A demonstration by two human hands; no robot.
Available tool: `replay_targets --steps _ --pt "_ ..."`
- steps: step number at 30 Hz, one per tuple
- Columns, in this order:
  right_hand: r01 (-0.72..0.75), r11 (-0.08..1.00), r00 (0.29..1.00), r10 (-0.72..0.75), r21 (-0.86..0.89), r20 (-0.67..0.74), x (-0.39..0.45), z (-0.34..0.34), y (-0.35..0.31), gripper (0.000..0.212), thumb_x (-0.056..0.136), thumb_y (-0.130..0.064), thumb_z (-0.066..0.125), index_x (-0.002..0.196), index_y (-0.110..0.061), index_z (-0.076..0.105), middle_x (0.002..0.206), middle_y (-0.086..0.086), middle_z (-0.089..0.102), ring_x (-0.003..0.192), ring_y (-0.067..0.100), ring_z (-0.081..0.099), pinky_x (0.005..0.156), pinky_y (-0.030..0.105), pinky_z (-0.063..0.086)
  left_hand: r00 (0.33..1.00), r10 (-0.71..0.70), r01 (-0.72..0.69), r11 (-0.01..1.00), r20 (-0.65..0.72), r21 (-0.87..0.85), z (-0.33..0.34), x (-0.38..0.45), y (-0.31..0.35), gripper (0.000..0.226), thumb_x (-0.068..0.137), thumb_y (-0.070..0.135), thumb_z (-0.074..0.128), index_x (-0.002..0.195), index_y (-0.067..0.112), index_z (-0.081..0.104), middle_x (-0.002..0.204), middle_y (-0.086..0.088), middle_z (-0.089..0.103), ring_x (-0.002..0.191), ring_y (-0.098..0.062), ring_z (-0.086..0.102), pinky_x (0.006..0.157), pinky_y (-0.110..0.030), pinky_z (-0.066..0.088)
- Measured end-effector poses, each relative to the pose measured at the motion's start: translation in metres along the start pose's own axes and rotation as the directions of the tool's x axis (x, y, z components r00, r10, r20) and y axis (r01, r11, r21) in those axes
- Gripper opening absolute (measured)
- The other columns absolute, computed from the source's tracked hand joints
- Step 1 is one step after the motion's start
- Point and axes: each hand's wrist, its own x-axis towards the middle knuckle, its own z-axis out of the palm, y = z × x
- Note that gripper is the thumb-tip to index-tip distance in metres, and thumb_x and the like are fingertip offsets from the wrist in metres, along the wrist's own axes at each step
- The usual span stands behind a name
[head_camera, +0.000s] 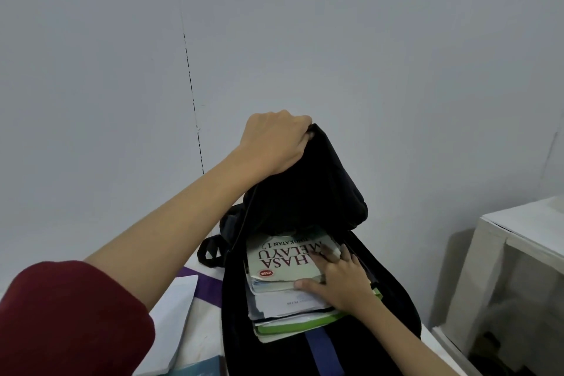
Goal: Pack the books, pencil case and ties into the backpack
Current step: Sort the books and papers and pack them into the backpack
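Gripping the raised top flap of the black backpack (317,180), the left hand (274,143) sits just above the centre of the frame, its fingers curled over the fabric edge and lifting it clear of the opening. Backpack: soft dark cloth, lying open on the counter (207,333), occupying the lower centre; a black strap loop (210,250) sticks out at its left side and a blue band (320,351) runs down its lower panel. Stack of books (283,299): lodged inside the opening, directly below the lifted flap, edges uneven, with a bright green cover near the bottom of the pile. Top book (280,259): pale greyish-green glossy cover, title seen upside down, partly covered, reading "…HASA MELAYU" with "…KATAN 1" in smaller type, and a small red oval badge marked "KSSM". Right hand (338,278): entering from the lower right, lying on the right side of the stack, fingers fairly straight across the top cover and thumb pressed along the page edges below it. White papers (174,311): flat sheets on the counter, lower left, beside the backpack and partly behind a dark red sleeve (70,320). Pale cabinet (518,268): boxy, matte, right edge of the frame.
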Motion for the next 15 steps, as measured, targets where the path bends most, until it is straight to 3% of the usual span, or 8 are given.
replay_targets --steps 7,11,15 --pt "-0.002 1.0 0.999 0.003 0.02 -0.032 0.02 -0.001 0.012 0.133 0.032 -0.1 -0.008 0.146 -0.04 0.024 0.156 -0.005 0.023 0.143 0.031 0.017 0.115 0.054 0.013 1.0 0.006 -0.006 1.0 0.015 -0.025 0.005 -0.001 0.008 0.035 0.1 0.036 0.028 0.114 0.016 0.053 0.102 -0.011 0.061 0.091 -0.033 0.058 0.063 -0.032 0.029" --pt "0.049 0.998 0.997 -0.047 0.034 -0.06 0.019 -0.003 0.015 0.126 0.037 -0.1 -0.003 0.146 -0.043 0.023 0.157 -0.011 0.016 0.145 0.023 0.008 0.117 0.05 0.007 1.0 0.006 -0.005 1.0 0.019 -0.02 0.006 0.0 0.011 0.035 0.1 0.036 0.029 0.113 0.017 0.054 0.1 -0.011 0.061 0.09 -0.032 0.058 0.063 -0.032 0.029" --pt "0.118 0.992 0.99 -0.115 0.033 -0.078 0.005 0.002 -0.003 0.102 0.051 -0.091 0.003 0.142 -0.051 0.026 0.156 -0.018 0.014 0.145 0.019 0.018 0.109 0.061 -0.011 1.0 0.005 -0.004 1.0 0.019 -0.028 0.008 0.002 0.012 0.034 0.1 0.036 0.029 0.112 0.017 0.054 0.098 -0.01 0.061 0.089 -0.032 0.058 0.063 -0.033 0.03"
